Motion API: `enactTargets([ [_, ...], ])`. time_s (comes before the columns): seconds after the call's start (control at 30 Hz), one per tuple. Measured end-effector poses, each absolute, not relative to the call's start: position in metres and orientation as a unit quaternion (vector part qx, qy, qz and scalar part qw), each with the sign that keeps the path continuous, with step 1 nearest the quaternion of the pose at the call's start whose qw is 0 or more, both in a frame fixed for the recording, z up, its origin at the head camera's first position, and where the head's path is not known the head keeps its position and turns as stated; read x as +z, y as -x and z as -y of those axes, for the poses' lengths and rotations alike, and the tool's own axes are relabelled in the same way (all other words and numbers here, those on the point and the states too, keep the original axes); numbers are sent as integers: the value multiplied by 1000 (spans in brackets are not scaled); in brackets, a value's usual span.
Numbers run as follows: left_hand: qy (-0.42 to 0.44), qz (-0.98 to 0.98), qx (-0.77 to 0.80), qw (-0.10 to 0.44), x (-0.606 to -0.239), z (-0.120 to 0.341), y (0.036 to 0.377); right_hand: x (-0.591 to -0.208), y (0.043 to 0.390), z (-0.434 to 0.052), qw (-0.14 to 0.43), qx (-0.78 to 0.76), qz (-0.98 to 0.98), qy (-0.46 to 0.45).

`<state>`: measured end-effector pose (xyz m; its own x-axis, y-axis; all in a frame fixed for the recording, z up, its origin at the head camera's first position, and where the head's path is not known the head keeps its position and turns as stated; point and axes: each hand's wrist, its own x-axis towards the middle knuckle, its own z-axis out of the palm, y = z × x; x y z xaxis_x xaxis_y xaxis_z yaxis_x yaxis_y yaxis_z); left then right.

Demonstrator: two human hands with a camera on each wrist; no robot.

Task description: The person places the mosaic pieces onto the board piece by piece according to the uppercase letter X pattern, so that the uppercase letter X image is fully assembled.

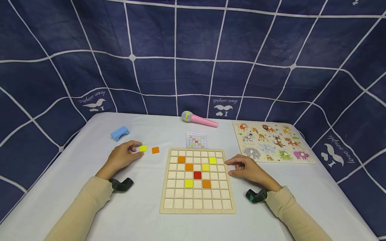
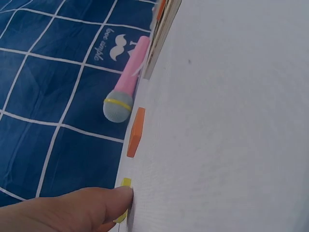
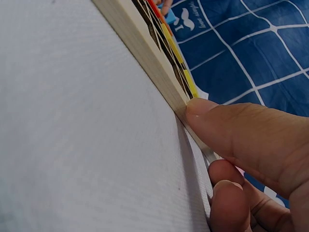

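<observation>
At the left of the table, my left hand (image 1: 123, 155) pinches a yellow square tile (image 1: 143, 148) between thumb and fingers. In the left wrist view the thumb covers part of that tile (image 2: 126, 182). An orange tile (image 1: 155, 150) lies just right of it. A wooden grid board (image 1: 197, 211) lies in front of me, bearing several yellow and orange tiles and one red tile (image 1: 197, 175). My right hand (image 1: 248, 169) rests at the board's right edge, thumb touching the side in the right wrist view, its fingers loosely bent and holding nothing.
Behind the board lies a card (image 1: 196, 140) printed with a coloured grid. A pink toy microphone (image 1: 200, 119) lies at the back. A blue arch block (image 1: 120, 133) stands beyond my left hand. An animal puzzle board (image 1: 272, 142) lies at the back right.
</observation>
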<state>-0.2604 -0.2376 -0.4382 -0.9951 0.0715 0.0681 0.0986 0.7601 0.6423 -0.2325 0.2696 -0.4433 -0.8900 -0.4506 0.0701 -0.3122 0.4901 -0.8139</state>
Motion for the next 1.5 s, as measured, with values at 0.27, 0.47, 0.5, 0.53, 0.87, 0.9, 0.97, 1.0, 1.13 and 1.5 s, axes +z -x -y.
enactTargets([
  [0.27,45,940,-335,33,-440,238,261,-443,233,-270,75,-455,-859,225],
  [0.47,44,939,-336,51,-442,239,262,-443,233,-270,72,-457,-858,224],
  [0.5,44,938,-338,58,-442,239,262,-442,233,-270,72,-457,-858,224],
  [0.53,44,937,-341,65,-442,239,262,-442,233,-270,72,-456,-858,224],
  [0.87,79,917,-374,109,-432,230,257,-444,233,-270,70,-455,-859,226],
  [0.9,86,914,-380,112,-430,229,255,-444,233,-270,71,-455,-859,225],
  [0.97,106,908,-387,117,-428,225,252,-443,233,-270,71,-454,-859,224],
  [1.0,118,905,-390,119,-428,224,251,-443,233,-270,72,-454,-860,224],
  [1.13,166,896,-390,130,-427,215,246,-443,233,-269,74,-455,-860,221],
  [1.5,250,883,-390,78,-421,185,229,-444,233,-270,75,-459,-858,220],
])
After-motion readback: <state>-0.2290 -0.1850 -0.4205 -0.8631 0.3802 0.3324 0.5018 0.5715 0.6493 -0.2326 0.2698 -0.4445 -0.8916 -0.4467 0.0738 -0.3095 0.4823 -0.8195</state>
